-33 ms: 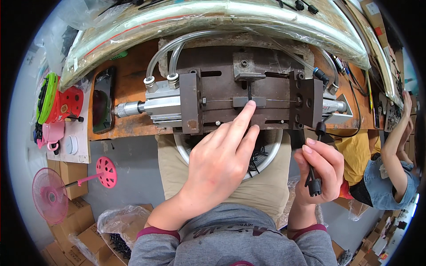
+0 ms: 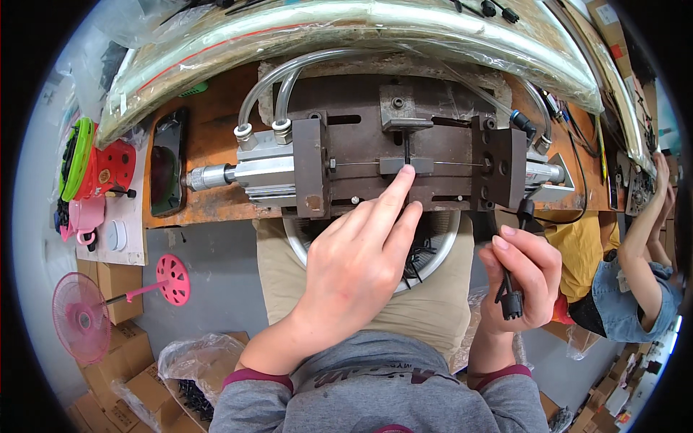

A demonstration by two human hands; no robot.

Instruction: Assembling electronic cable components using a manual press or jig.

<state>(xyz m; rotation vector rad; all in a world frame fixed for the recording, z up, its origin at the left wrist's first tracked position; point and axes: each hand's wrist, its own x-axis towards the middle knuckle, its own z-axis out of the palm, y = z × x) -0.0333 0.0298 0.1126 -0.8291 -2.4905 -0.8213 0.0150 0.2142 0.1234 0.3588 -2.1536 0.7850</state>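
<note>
Black, ridge-ended rods (image 2: 512, 305), seemingly plastic, in the right hand (image 2: 529, 280)

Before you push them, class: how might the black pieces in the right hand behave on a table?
The black pieces are probably light: the right hand holds them with its fingers. They may roll crookedly, as the knobbed ends look wider than the rest.

Bright light glares off the plastic sheeting (image 2: 346, 20), and the bowed fisheye margins seem somewhat soft.
</note>
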